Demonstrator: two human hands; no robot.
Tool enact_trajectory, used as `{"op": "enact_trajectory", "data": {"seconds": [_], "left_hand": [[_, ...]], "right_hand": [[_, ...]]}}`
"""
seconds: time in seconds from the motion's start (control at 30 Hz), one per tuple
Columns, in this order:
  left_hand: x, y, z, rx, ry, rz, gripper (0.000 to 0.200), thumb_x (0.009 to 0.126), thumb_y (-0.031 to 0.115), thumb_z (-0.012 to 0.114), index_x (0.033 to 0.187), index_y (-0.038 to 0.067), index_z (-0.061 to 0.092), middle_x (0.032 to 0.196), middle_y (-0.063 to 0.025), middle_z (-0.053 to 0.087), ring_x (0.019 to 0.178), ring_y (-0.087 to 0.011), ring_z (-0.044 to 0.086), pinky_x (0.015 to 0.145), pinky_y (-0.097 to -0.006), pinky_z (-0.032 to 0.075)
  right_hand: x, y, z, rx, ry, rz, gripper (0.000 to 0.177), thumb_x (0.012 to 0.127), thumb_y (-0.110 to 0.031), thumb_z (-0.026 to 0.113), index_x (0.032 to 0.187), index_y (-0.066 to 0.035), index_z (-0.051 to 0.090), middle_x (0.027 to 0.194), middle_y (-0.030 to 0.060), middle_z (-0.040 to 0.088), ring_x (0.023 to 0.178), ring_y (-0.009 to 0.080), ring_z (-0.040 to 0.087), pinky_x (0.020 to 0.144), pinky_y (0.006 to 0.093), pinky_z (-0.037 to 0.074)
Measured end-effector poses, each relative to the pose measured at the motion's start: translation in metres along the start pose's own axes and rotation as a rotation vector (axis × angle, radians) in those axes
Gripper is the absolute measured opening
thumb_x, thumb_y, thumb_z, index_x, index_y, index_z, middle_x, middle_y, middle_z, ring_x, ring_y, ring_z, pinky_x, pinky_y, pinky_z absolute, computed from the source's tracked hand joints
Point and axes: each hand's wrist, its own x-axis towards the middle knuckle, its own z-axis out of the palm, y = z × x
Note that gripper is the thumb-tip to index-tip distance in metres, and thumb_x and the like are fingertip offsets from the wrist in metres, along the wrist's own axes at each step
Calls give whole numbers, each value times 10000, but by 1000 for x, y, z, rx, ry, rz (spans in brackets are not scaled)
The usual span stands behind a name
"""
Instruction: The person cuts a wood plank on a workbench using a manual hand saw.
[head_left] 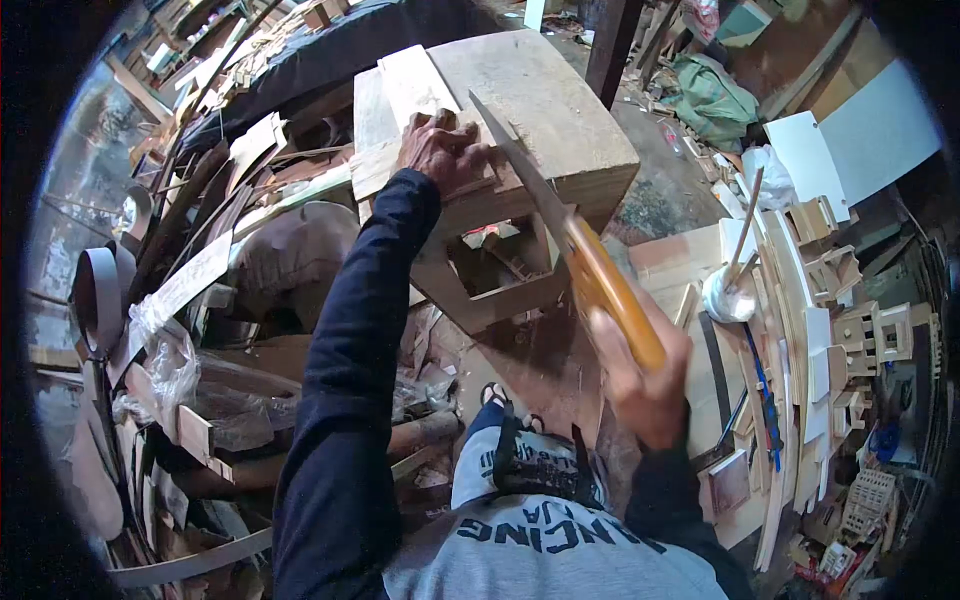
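Note:
My right hand (645, 375) is wrapped around the orange-brown handle of a handsaw (590, 270). Its grey blade slants up and left across the near edge of a wooden box (560, 95), close beside my left hand (445, 155). With bent fingers, the left hand presses down on a pale wooden board (415, 80) lying on top of the box. Whatever lies beneath the palm is partly hidden. A rectangular opening (500, 258) shows in the box's near side.
Scrap wood and clear plastic (175, 370) pile up at left. On the right stand a worktable with long wood strips (790, 330), a white pot (728, 295) holding a stick, and small wooden pieces (870, 330). A green sack (712, 100) lies farther back.

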Motion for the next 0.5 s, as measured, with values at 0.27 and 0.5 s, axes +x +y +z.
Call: {"op": "enact_trajectory", "data": {"seconds": [0.27,0.5], "left_hand": [[2,2,-4,11,21,16,441,896,447,571,1130,98,705,1061,-157,612,981,-359,531,905,-442,414],[-1,0,-4,11,58,68,400,890,430,586,1077,100,715,1019,-141,610,929,-361,559,902,-440,410]], "right_hand": [[13,19,18,-48,-9,71,362,917,-107,591,1258,8,561,929,216,677,857,290,698,760,360,532],[9,18,17,-65,-65,126,395,924,-96,580,1287,52,531,1051,237,674,936,284,690,824,359,530]]}}
